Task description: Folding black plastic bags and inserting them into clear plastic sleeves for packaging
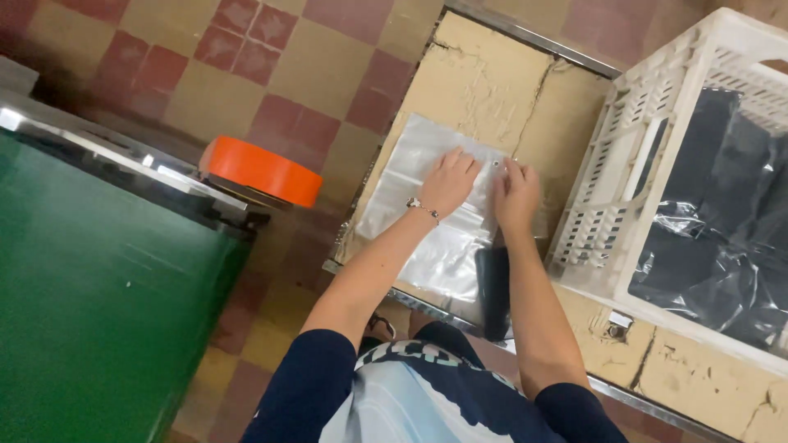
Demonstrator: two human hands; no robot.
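step: smoothing clear plastic bag (435,221) on cracked beige worktop (484,74) | left hand (447,182) flat, spread | right hand (515,195) pinching bag edge | next: likely needs firm, even press

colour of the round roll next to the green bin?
Bright orange roll, seen in the head view, left of the left hand on the clear plastic bag.

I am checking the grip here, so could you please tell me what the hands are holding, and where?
Neither hand grips anything: the left hand lies flat on the clear plastic bag, and the right hand presses its right edge.
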